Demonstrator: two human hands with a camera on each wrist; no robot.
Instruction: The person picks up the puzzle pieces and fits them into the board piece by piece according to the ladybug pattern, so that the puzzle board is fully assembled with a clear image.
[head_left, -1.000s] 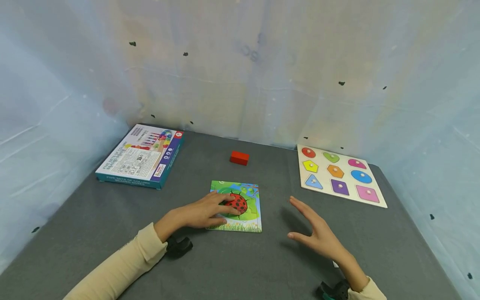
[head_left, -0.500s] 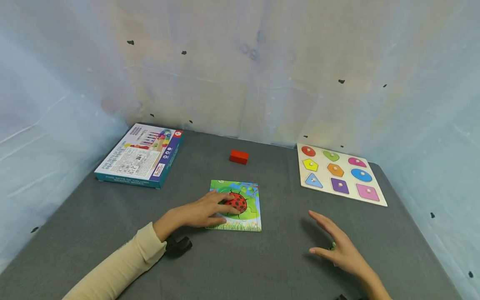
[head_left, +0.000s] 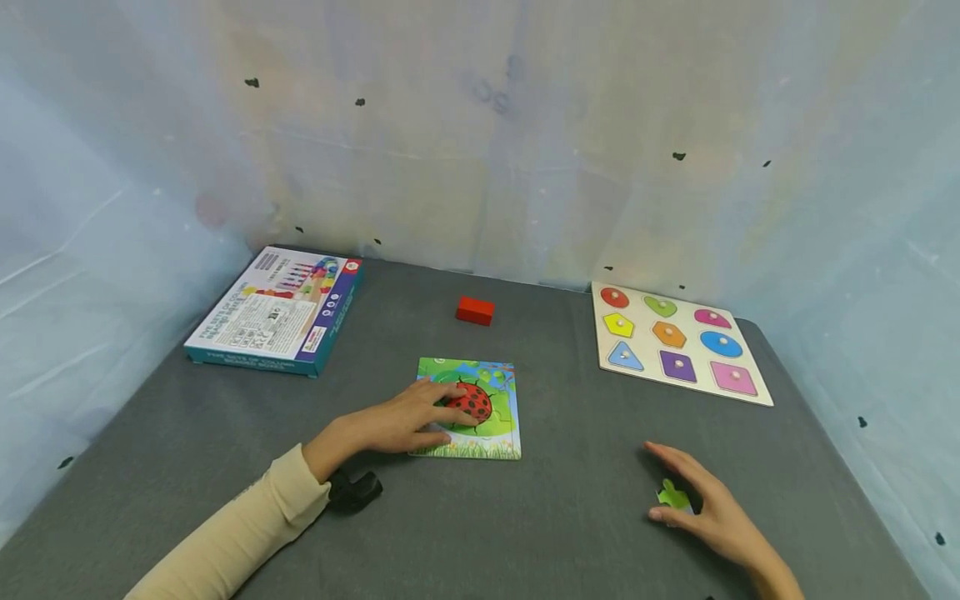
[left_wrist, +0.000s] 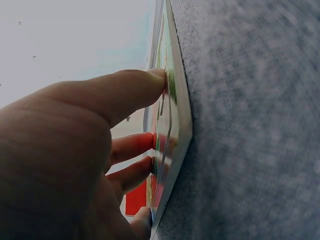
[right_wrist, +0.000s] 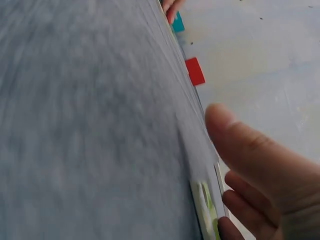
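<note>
A square ladybug jigsaw puzzle (head_left: pixel 501 427) lies on the grey table in the head view. My left hand (head_left: pixel 407 418) rests on its left half with fingers spread, hiding part of the picture. In the left wrist view, the thumb (left_wrist: pixel 132 90) and fingertips touch the puzzle's top face. Farther right, my right hand (head_left: pixel 712 507) is around a small green puzzle piece (head_left: pixel 672 495), thumb and fingers apart. The right wrist view has the piece (right_wrist: pixel 205 207) flat on the table beside the fingers, with a gap between it and the thumb.
A red block (head_left: pixel 476 311) lies beyond the ladybug puzzle. At the back left is a flat toy box (head_left: pixel 262 321) with a teal side. A knobbed shape board (head_left: pixel 645 367) lies at the back right. Pale sheeting (head_left: pixel 450 167) rises behind the table.
My right hand has moved right and nearer to me, to the green piece, which has come into sight between thumb and fingers. The left hand has stayed on the puzzle.
</note>
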